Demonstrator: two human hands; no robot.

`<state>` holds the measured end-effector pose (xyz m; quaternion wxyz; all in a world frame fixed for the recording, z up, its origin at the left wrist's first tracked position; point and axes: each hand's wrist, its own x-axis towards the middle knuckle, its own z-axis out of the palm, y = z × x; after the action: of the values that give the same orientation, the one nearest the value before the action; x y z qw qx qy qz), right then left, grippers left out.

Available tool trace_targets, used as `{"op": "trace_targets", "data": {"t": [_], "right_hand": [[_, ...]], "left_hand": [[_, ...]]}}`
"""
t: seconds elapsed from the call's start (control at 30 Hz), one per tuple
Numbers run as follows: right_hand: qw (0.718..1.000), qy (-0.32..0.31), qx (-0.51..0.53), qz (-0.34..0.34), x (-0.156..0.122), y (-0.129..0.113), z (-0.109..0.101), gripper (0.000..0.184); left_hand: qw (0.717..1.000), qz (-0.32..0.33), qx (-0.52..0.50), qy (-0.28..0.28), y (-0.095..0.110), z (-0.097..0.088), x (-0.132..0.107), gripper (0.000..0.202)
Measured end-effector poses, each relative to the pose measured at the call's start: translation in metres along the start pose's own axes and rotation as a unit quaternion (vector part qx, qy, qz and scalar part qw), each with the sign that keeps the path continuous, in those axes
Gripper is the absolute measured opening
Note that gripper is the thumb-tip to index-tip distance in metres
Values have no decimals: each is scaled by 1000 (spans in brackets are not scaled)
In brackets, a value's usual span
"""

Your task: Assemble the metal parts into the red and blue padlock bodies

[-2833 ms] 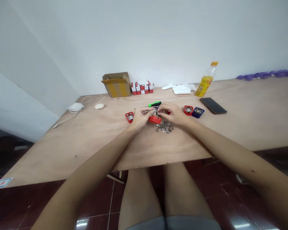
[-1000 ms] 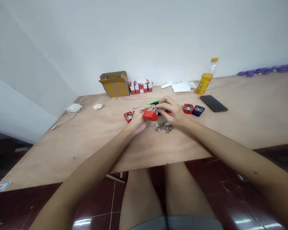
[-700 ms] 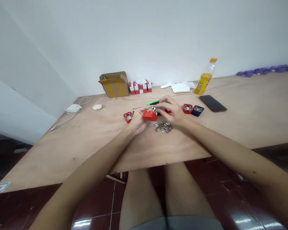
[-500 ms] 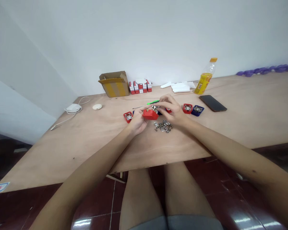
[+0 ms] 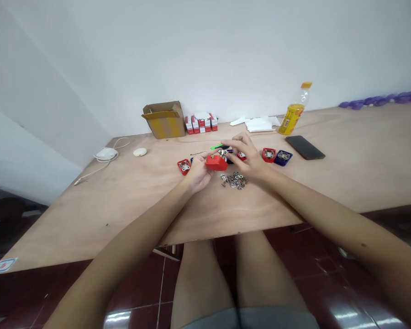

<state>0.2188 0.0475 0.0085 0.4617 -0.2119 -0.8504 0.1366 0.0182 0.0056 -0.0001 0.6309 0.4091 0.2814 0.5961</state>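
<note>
Head-worn view, facing forward and down, over the table [image 5: 123, 192]

Compared with the earliest picture, where both hands close round it, the red piece [image 5: 216, 162] now sits farther left in the left hand [image 5: 199, 176], which is turned so that more of its palm shows, and the piece's smooth red outside faces the camera more fully. In the last half second the right hand [image 5: 250, 157] opens out, its index finger lifting clear above the metal parts [image 5: 223, 154] and across the screwdriver handle [image 5: 219, 146], so more of the blue piece [image 5: 230, 156] behind comes into sight.
</note>
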Motion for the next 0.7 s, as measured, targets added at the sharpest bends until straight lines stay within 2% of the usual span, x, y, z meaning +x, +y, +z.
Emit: {"op": "trace_targets", "data": {"t": [0.13, 0.27, 0.4, 0.53, 0.63, 0.7], "right_hand": [[1000, 4, -4, 2, 1, 1, 0, 26], [1000, -1, 0, -3, 1, 1, 0, 34], [1000, -4, 9, 7, 1, 0, 0, 28], [1000, -8, 13, 0, 2, -1, -1, 32], [1000, -1, 6, 1, 2, -2, -3, 23], [1000, 1, 6, 11, 3, -2, -3, 24]], "left_hand": [[1000, -2, -3, 13, -1, 1, 1, 31], [1000, 0, -4, 16, 0, 2, 1, 30], [1000, -7, 5, 16, -1, 1, 1, 29], [1000, 2, 11, 17, -1, 2, 1, 31], [1000, -3, 11, 20, 1, 4, 0, 31], [1000, -9, 8, 25, 2, 5, -1, 31]]}}
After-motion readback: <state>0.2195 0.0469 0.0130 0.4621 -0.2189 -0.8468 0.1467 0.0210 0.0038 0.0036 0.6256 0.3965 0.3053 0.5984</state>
